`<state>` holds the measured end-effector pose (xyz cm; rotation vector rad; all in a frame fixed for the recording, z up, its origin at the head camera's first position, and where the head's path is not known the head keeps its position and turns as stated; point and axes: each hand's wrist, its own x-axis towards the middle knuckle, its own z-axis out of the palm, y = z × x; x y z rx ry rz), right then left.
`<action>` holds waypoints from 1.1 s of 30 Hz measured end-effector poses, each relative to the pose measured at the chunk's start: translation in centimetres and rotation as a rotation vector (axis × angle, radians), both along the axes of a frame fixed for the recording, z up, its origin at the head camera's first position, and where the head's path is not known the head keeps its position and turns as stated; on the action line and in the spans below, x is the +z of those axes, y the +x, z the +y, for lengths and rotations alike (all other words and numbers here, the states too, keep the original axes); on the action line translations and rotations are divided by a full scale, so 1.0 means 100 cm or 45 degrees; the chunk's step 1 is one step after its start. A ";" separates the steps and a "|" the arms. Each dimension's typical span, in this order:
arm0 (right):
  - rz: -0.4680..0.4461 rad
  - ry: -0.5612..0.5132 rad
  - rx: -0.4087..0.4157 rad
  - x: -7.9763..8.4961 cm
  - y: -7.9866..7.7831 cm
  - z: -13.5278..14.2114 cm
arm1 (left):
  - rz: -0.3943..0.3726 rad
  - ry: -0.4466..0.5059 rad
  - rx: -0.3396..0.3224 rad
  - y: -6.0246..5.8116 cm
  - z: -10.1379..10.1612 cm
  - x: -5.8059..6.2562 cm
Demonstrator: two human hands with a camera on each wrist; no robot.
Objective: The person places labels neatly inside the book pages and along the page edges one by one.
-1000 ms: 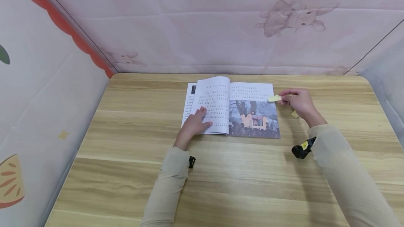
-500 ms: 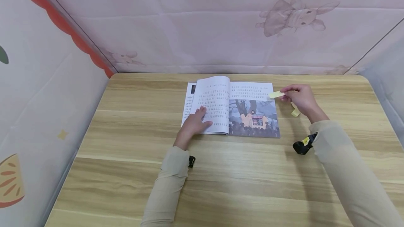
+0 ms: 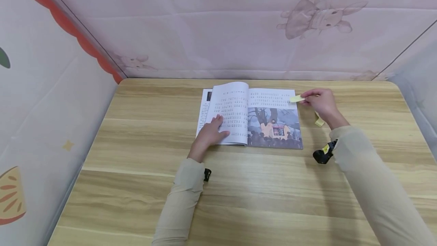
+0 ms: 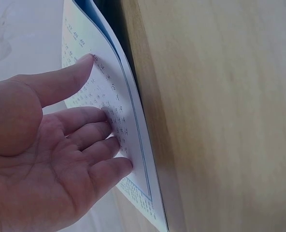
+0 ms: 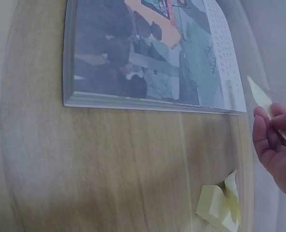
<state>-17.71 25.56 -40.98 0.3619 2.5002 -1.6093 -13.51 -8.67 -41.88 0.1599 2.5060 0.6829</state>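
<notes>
An illustrated book [image 3: 273,128] lies spread on the wooden table, text on its left page and a picture below text on its right page. My left hand [image 3: 209,134] rests on the left page with its fingers spread, and the left wrist view shows the fingertips on the printed lines. Between thumb and fingers my right hand [image 3: 322,104] pinches a pale yellow sticky note [image 3: 297,98]. The note's free end is over the right page's outer edge in the head view; whether it touches the paper I cannot tell. In the right wrist view the note [image 5: 259,94] points upward.
A small yellow sticky note pad [image 5: 215,208], one leaf curling up, sits on the table right of the book, partly below my right hand. Behind the table [image 3: 259,193] rises a pink wall [image 3: 218,41] with rabbit drawings; another wall stands at the left.
My right hand has moved with the sticky note a little toward the table's far edge, then slightly left over the last half second. The left hand and the book stay put.
</notes>
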 end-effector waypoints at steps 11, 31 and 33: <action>-0.003 0.050 -0.002 -0.004 -0.005 -0.003 | -0.001 -0.001 -0.003 0.000 0.000 0.001; 0.040 0.139 0.187 -0.007 -0.009 -0.002 | -0.008 0.011 -0.001 0.001 0.000 0.003; 0.035 0.175 0.217 -0.006 -0.009 -0.002 | -0.009 0.009 -0.001 0.001 0.000 0.003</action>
